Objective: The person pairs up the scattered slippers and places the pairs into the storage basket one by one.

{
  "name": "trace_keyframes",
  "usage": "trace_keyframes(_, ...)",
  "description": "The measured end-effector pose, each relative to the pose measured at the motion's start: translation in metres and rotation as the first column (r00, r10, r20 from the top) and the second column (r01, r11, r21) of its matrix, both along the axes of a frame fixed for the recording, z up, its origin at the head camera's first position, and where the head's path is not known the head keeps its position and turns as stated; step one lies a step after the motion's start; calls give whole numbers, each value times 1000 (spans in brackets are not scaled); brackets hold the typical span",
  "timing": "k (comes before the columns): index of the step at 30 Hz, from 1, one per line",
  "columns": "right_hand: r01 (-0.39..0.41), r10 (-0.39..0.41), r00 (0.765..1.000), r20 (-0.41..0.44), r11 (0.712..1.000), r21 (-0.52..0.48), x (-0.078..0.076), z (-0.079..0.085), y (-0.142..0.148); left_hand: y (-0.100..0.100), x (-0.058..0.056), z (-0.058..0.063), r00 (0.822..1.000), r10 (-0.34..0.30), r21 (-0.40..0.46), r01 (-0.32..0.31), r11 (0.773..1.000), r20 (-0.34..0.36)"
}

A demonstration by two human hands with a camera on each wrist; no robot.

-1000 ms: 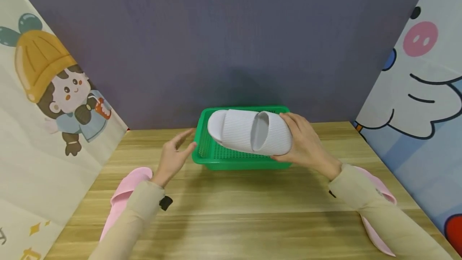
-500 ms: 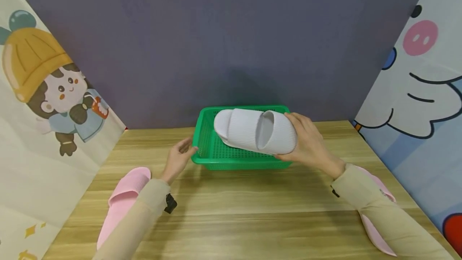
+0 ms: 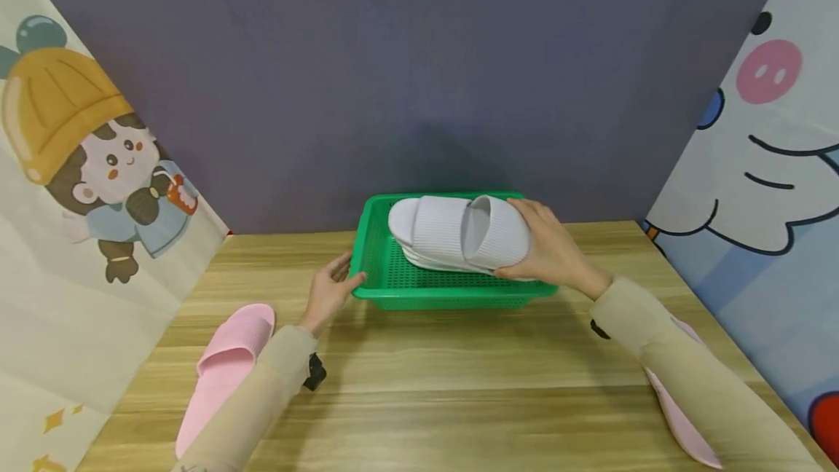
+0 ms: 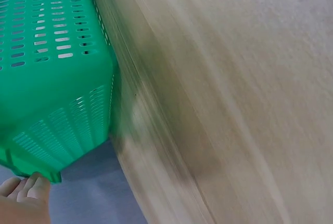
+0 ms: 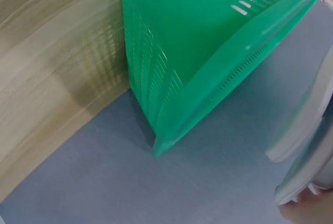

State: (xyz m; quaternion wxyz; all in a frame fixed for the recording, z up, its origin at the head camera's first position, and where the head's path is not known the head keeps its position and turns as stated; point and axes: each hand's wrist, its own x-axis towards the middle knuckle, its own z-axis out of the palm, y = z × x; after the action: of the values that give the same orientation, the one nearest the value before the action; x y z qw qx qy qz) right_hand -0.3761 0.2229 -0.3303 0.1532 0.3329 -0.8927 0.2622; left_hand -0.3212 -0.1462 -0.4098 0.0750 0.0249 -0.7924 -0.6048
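A pair of white ribbed slippers (image 3: pixel 439 228), one stacked on the other, is held by my right hand (image 3: pixel 550 246) at the right end. Their soles (image 5: pixel 307 167) show one beside the other in the right wrist view. The slippers are over the green perforated basket (image 3: pixel 452 291); whether they touch its floor is hidden. My left hand (image 3: pixel 328 290) pinches the basket's left rim, thumb on top and fingers outside. Those fingers (image 4: pixel 31 186) also show at the rim in the left wrist view.
A pink slipper (image 3: pixel 219 377) lies on the wooden table (image 3: pixel 446 377) at the left, partly behind my left sleeve. Another pink slipper (image 3: pixel 682 421) at the right is mostly covered by my right sleeve. A dark grey wall (image 3: pixel 419 79) stands behind the basket.
My left hand has moved right and taken hold of the basket's rim. My right hand has lowered the white slippers toward the basket, after shifting them slightly right.
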Motion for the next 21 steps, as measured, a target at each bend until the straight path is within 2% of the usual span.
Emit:
trace_keyframes(10, -18, 12, 982, 188, 999, 32, -23, -18, -6, 0, -1, -3, 1000, 14, 13, -13, 1000, -12)
trace_keyframes(21, -34, 25, 963, 268, 999, 31, -35, -42, -7, 1, 0, -5, 1000, 14, 5, -14, 1000, -26)
